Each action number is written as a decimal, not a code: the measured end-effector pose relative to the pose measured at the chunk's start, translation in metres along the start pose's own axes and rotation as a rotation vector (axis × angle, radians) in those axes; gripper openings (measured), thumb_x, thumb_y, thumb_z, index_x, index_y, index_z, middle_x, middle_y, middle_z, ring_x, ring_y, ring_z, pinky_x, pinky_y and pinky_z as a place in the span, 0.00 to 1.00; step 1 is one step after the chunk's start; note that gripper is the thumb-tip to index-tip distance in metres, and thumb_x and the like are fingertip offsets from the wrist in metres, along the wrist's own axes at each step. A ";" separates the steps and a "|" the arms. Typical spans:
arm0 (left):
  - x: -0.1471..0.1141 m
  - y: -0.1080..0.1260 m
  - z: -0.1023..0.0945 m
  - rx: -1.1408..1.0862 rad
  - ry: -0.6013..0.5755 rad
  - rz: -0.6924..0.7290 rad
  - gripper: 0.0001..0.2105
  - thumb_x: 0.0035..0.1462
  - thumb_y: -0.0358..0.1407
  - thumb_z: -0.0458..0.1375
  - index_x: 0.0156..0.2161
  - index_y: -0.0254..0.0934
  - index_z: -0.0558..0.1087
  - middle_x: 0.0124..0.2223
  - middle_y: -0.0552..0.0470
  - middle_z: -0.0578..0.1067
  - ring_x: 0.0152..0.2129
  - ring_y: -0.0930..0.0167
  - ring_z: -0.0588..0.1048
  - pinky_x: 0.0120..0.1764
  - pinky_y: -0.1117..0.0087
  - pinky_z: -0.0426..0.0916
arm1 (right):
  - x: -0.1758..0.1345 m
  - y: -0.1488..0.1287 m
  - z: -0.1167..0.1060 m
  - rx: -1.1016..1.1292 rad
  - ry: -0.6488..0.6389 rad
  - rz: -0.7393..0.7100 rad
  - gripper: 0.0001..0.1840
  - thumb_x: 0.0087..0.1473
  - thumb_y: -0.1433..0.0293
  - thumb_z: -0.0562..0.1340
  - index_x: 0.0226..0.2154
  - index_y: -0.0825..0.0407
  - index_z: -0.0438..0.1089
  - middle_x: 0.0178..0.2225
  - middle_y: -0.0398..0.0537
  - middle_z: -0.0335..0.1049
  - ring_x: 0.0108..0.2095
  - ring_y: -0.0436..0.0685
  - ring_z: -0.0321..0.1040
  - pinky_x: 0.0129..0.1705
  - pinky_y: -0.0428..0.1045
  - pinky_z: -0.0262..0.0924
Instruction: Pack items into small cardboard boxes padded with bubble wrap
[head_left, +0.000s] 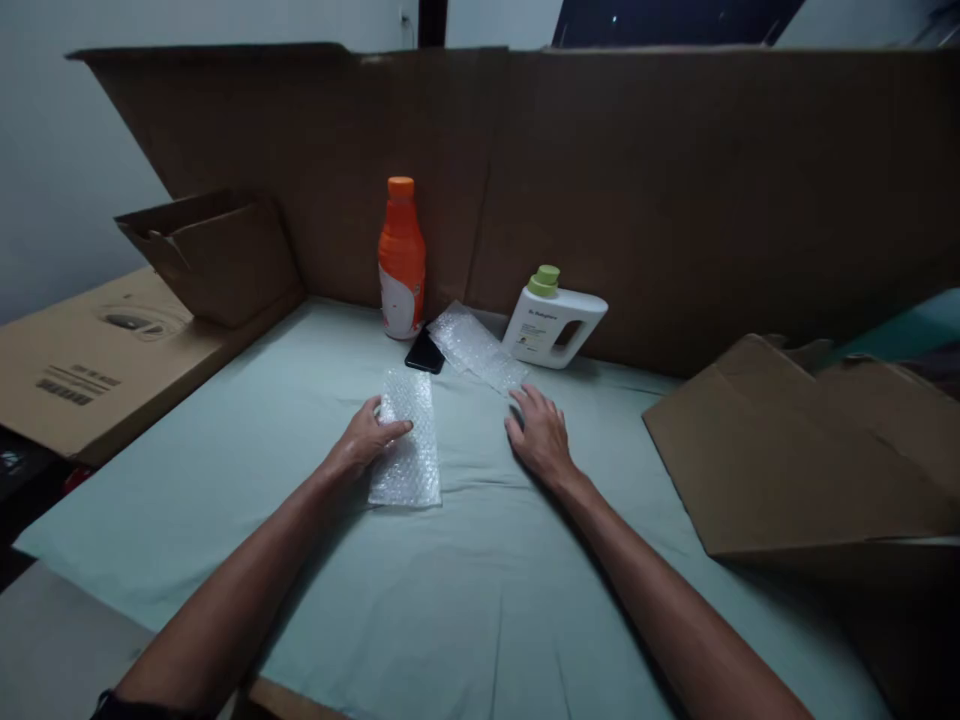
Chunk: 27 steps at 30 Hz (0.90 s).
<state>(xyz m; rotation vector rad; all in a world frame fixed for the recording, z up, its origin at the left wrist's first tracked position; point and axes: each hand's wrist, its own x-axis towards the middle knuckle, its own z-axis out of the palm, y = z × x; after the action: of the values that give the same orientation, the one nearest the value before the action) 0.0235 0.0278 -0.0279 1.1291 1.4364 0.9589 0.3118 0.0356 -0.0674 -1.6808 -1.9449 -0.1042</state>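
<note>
My left hand grips a flat piece of bubble wrap by its left side, the thumb lying across the top. Farther right, my right hand is over the cloth with its fingers spread and nothing in it. Its fingertips are close to the near corner of a second stretch of bubble wrap; I cannot tell whether they touch. That wrap lies partly over a black phone, between an orange bottle and a white jug with a green cap.
A pale green cloth covers the table. Tall cardboard stands along the back. Cardboard boxes flank the cloth, an open-topped one and a printed one on the left, and cardboard flaps on the right.
</note>
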 end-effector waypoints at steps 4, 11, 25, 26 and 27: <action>0.000 -0.001 0.001 -0.045 0.011 -0.039 0.32 0.47 0.32 0.67 0.58 0.36 0.65 0.37 0.50 0.78 0.31 0.69 0.76 0.35 0.69 0.69 | 0.051 0.009 0.012 -0.002 -0.025 0.006 0.13 0.56 0.75 0.57 0.39 0.53 0.76 0.54 0.60 0.73 0.55 0.69 0.64 0.53 0.63 0.57; 0.003 0.002 -0.003 -0.115 -0.027 -0.095 0.24 0.46 0.29 0.61 0.51 0.33 0.70 0.26 0.57 0.70 0.19 0.75 0.65 0.22 0.74 0.56 | 0.015 -0.023 -0.049 0.018 0.040 -0.039 0.12 0.62 0.70 0.55 0.40 0.53 0.75 0.50 0.56 0.77 0.52 0.65 0.69 0.54 0.60 0.56; -0.151 -0.025 0.007 -0.357 -0.344 -0.312 0.16 0.39 0.37 0.65 0.35 0.36 0.69 0.28 0.55 0.70 0.23 0.74 0.69 0.25 0.71 0.67 | -0.140 -0.103 -0.132 0.545 -0.546 -0.271 0.11 0.64 0.71 0.56 0.43 0.46 0.73 0.57 0.47 0.73 0.55 0.58 0.71 0.54 0.59 0.68; -0.165 -0.029 0.003 -0.392 -0.359 -0.333 0.19 0.40 0.38 0.66 0.39 0.35 0.69 0.31 0.53 0.72 0.26 0.72 0.72 0.29 0.70 0.70 | -0.141 -0.106 -0.135 0.556 -0.633 -0.318 0.12 0.64 0.72 0.56 0.44 0.45 0.73 0.56 0.46 0.74 0.55 0.57 0.71 0.56 0.59 0.67; -0.177 -0.032 -0.002 -0.422 -0.366 -0.350 0.22 0.42 0.40 0.67 0.43 0.35 0.69 0.35 0.51 0.74 0.29 0.71 0.74 0.34 0.67 0.73 | -0.142 -0.108 -0.140 0.555 -0.701 -0.357 0.13 0.63 0.72 0.57 0.44 0.44 0.74 0.56 0.45 0.74 0.55 0.57 0.70 0.58 0.59 0.66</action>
<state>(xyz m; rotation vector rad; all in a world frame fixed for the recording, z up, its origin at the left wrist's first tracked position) 0.0217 -0.1518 -0.0162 0.6685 1.0259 0.7156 0.2695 -0.1701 0.0168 -1.0530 -2.4388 0.9184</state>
